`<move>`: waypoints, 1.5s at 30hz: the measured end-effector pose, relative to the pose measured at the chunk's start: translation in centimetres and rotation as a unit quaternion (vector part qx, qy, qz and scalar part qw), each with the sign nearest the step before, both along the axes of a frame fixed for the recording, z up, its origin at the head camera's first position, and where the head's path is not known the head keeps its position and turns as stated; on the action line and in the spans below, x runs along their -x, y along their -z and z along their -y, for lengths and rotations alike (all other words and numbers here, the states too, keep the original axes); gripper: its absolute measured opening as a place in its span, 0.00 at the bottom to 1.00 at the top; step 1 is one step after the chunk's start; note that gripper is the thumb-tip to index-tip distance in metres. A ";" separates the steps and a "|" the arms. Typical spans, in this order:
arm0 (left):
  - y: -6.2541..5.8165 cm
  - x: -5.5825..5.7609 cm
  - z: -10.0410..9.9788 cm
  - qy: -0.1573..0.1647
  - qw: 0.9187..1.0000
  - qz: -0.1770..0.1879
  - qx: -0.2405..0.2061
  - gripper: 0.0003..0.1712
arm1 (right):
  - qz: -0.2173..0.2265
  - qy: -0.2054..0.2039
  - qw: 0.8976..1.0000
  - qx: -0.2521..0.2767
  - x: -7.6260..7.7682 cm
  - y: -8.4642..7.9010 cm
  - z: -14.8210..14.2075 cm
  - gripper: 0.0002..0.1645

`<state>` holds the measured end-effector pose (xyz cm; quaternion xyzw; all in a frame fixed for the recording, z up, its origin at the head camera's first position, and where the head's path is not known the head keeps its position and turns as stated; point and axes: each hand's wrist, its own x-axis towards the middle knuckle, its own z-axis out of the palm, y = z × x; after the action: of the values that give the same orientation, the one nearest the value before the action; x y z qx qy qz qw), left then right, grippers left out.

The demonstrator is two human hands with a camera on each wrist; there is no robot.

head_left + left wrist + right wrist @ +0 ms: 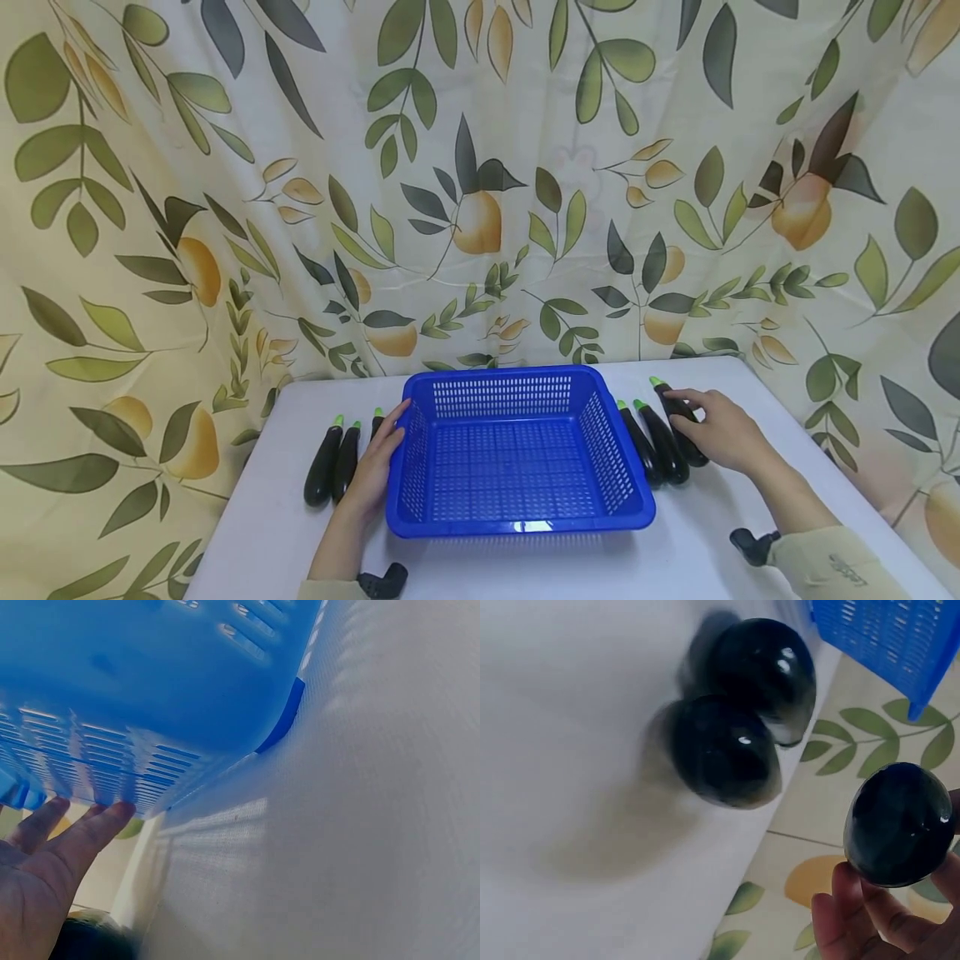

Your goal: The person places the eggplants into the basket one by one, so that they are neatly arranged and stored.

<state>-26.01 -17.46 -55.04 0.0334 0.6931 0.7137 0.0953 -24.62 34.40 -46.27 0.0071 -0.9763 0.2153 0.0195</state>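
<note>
A blue plastic basket (517, 527) with slotted walls stands in the middle, nothing inside it. My left hand (372, 471) touches its left side near the rim; in the left wrist view the extended fingers (97, 829) rest against the slotted wall. My right hand (726, 429) holds a dark eggplant (898, 825) with a green stem end, thumb and fingers around it. In the right wrist view this eggplant appears apart from two others on the table. Those two eggplants (640, 446) (663, 442) lie side by side along the basket's right wall.
Left of the basket lie more eggplants (324, 462) (347, 458), and another eggplant (377, 423) is partly hidden behind the left hand. All of this is on a white-covered table (255, 508). A leaf-and-fruit patterned curtain (480, 317) hangs behind the table's back edge.
</note>
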 end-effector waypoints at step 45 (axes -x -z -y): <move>0.1 -0.2 0.0 0.006 1.000 -0.001 0.000 0.27 | -0.029 -0.050 0.998 0.010 -0.2 -3.9 6.7 0.27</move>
<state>-25.80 -17.49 -55.15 0.0382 0.6928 0.7133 0.0987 -24.42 27.74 -42.38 0.0615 -0.9716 0.2255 0.0370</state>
